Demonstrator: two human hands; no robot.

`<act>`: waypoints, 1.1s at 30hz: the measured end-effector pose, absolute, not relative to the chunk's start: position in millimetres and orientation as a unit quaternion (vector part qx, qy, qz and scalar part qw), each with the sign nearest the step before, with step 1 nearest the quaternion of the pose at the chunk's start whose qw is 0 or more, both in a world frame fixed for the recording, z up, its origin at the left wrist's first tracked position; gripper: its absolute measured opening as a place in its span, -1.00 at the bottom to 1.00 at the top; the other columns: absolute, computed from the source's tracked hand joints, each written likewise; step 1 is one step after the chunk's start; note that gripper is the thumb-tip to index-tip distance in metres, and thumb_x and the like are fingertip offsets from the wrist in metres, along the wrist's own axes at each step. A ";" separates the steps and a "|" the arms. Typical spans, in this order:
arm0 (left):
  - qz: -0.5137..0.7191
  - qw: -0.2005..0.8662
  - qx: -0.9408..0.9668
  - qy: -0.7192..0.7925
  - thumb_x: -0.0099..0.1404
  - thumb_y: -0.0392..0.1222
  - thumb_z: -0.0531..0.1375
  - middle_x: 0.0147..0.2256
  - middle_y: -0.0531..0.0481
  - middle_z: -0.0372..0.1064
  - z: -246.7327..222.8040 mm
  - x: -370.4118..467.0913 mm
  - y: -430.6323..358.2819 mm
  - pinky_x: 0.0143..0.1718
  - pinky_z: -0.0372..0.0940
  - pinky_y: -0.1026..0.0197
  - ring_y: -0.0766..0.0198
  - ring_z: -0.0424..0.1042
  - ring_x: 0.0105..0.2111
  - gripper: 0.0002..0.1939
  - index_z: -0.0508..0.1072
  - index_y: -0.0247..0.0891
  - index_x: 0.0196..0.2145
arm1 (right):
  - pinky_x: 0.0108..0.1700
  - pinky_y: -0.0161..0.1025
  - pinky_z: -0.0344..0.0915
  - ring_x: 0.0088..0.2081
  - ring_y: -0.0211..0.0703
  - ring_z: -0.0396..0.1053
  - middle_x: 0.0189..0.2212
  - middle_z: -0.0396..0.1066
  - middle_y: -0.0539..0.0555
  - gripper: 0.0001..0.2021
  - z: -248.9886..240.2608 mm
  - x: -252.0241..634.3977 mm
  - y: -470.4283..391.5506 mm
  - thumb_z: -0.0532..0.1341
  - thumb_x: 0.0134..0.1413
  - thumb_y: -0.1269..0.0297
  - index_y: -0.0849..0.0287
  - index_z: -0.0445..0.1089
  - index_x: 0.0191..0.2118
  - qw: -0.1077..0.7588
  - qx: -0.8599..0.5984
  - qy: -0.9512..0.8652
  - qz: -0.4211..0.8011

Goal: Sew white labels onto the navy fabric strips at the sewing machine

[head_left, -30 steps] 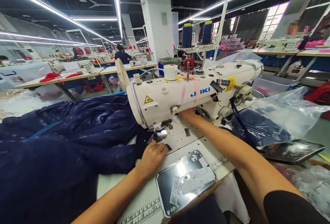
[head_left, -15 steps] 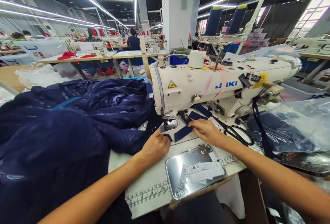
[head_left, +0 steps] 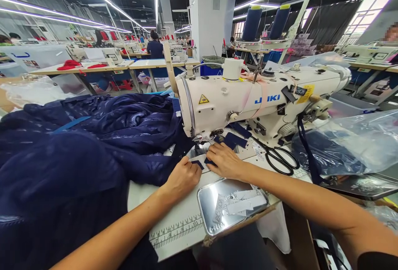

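My left hand (head_left: 184, 175) is closed at the edge of the navy garment (head_left: 146, 166), just left of the needle area, fingers pinched on the cloth. A small dark bit of fabric (head_left: 198, 164) shows past its knuckles. My right hand (head_left: 226, 161) lies in front of the presser foot, fingers curled down over a navy fabric piece (head_left: 209, 162), mostly covered by them. More navy cut pieces (head_left: 235, 140) lie behind it on the machine bed. The white sewing machine (head_left: 230, 100) stands over both hands; the fingers partly cover the needle plate (head_left: 193, 150).
A metal tray (head_left: 213, 203) with white labels sits in front of my hands. Black-handled scissors (head_left: 281, 160) lie to the right, beside a plastic bag (head_left: 338, 145) of dark cloth. Navy thread cones (head_left: 251, 23) stand behind the machine. A person (head_left: 154, 46) sits farther back.
My right hand has moved left and slightly forward, from the cut pieces to beside the needle area, close to my left hand. The left hand stays about where it was; the view has shifted slightly.
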State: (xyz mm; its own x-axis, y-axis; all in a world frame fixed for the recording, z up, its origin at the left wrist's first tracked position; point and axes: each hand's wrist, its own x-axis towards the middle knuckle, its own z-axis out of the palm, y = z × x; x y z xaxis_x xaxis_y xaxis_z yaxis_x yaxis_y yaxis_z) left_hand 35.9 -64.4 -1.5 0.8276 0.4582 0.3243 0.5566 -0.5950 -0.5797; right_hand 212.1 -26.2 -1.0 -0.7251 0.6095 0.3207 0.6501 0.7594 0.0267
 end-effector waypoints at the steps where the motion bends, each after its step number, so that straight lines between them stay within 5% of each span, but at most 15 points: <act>1: -0.072 0.349 -0.890 -0.284 0.14 -0.54 -0.09 -0.66 -0.03 0.28 -1.6 35.9 -64.4 -0.49 0.05 0.18 0.26 0.27 -0.66 -0.70 0.37 -0.38 -0.56 | -0.23 -0.16 0.10 -0.29 -0.11 0.22 -0.37 0.32 0.13 -0.87 -1.7 211.8 -24.4 0.09 0.06 0.31 0.24 0.31 -0.41 0.142 -0.333 -0.930 -0.071; 14: -0.135 0.379 -0.870 -0.286 0.21 -0.53 -0.14 -0.68 0.00 0.27 -4.7 40.5 -59.2 -0.50 0.11 0.22 0.32 0.25 -0.68 -0.68 0.39 -0.48 -0.42 | -0.37 -0.34 0.12 -0.44 -0.30 0.24 -0.49 0.28 0.00 -0.82 -17.0 198.8 -11.8 0.11 -0.06 0.54 0.23 0.22 -0.60 0.291 -0.421 -0.837 0.194; 27: -0.117 0.351 -0.886 -0.279 0.19 -0.52 -0.12 -0.68 0.00 0.26 -8.9 44.4 -54.9 -0.50 0.12 0.19 0.28 0.27 -0.66 -0.70 0.40 -0.49 -0.41 | -0.41 -0.35 0.13 -0.48 -0.32 0.21 -0.49 0.26 -0.01 -0.84 -16.1 198.6 -16.1 0.11 -0.04 0.54 0.24 0.26 -0.56 0.302 -0.411 -0.839 0.190; 33: -0.109 0.318 -0.895 -0.294 0.16 -0.52 -0.09 -0.67 -0.01 0.26 -13.0 45.3 -52.3 -0.48 0.11 0.18 0.26 0.27 -0.66 -0.72 0.38 -0.42 -0.49 | -0.20 -0.27 0.24 -0.27 -0.22 0.28 -0.32 0.34 0.05 -0.87 -12.5 206.2 -24.9 0.11 0.01 0.53 0.23 0.39 -0.39 0.261 -0.365 -0.873 0.190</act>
